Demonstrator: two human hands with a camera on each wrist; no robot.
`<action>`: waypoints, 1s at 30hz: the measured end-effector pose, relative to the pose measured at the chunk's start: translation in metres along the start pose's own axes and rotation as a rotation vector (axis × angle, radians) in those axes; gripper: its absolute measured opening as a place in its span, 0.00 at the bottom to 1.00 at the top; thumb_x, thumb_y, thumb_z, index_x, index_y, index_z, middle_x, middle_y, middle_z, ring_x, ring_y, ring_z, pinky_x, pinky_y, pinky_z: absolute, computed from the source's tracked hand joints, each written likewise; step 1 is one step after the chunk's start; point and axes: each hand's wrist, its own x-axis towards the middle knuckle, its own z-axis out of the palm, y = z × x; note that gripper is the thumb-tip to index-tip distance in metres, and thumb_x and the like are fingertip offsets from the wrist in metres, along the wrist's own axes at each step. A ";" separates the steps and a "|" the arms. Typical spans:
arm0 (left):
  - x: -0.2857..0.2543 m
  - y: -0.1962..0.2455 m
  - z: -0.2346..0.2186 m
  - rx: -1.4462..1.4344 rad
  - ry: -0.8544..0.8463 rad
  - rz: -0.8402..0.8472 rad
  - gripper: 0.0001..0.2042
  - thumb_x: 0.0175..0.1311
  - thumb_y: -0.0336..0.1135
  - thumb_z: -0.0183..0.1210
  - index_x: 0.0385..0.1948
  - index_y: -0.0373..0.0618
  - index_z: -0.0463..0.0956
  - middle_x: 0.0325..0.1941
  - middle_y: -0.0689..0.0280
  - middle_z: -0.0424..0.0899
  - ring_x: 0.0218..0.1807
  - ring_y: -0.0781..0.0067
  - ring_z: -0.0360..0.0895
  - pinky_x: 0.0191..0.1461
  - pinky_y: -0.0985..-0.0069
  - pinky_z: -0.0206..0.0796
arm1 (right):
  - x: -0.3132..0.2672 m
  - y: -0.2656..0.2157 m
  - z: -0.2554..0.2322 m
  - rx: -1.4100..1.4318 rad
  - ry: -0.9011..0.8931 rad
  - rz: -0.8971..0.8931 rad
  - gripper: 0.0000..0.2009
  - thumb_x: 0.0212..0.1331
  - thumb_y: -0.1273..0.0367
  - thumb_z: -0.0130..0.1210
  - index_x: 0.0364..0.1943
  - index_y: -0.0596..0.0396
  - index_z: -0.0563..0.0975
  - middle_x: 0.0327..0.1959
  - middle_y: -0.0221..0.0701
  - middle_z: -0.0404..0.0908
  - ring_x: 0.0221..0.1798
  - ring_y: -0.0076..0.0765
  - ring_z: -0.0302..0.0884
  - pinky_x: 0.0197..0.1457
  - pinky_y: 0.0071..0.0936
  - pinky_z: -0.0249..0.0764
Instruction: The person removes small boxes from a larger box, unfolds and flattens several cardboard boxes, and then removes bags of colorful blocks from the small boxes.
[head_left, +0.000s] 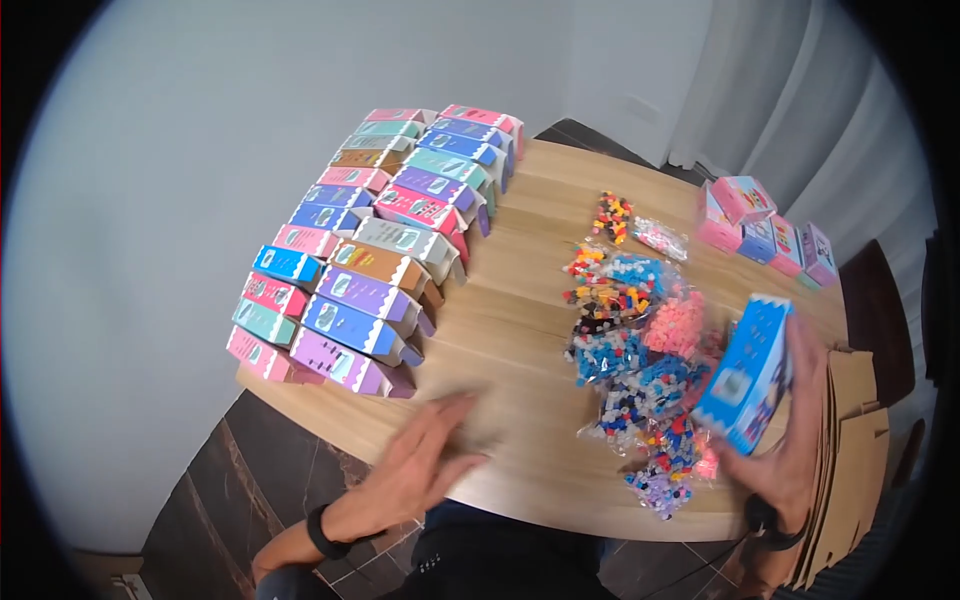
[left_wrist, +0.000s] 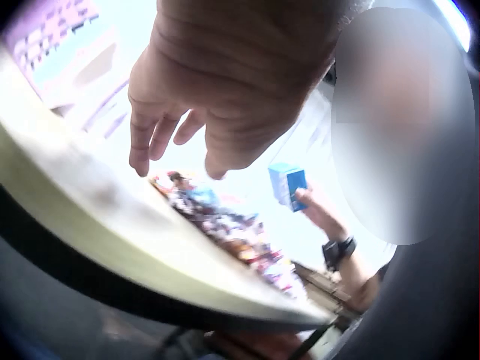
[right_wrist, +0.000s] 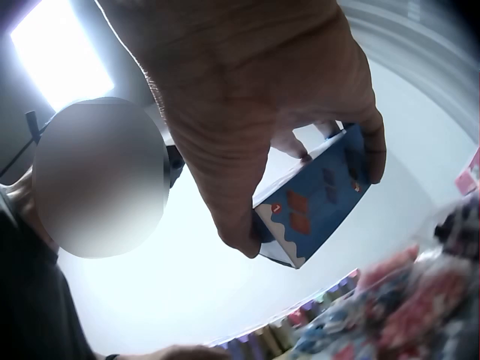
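A blue box (head_left: 745,370) is gripped by my right hand (head_left: 790,440) over the right side of the table, with the thumb at one end and the fingers at the other in the right wrist view, where the box (right_wrist: 319,199) hangs below the palm. My left hand (head_left: 415,465) is blurred above the table's front edge, its fingers apart and holding nothing; the left wrist view shows this hand (left_wrist: 217,90) with fingers pointing down. Bags of small coloured pieces (head_left: 640,370) lie between the two hands, nearer the right one.
Two columns of coloured boxes (head_left: 365,250) stand along the table's left side. Several pink and purple boxes (head_left: 765,230) are at the back right. Flat brown cardboard pieces (head_left: 855,450) are at the right edge, with a dark chair (head_left: 880,320) beyond.
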 end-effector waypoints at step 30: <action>0.155 0.038 0.005 -0.895 -0.866 0.053 0.46 0.63 0.59 0.68 0.74 0.33 0.63 0.66 0.55 0.78 0.63 0.67 0.77 0.66 0.70 0.70 | 0.047 0.012 0.022 0.465 -0.287 -0.448 0.30 0.58 0.70 0.69 0.66 0.60 0.75 0.63 0.47 0.79 0.69 0.45 0.77 0.65 0.34 0.75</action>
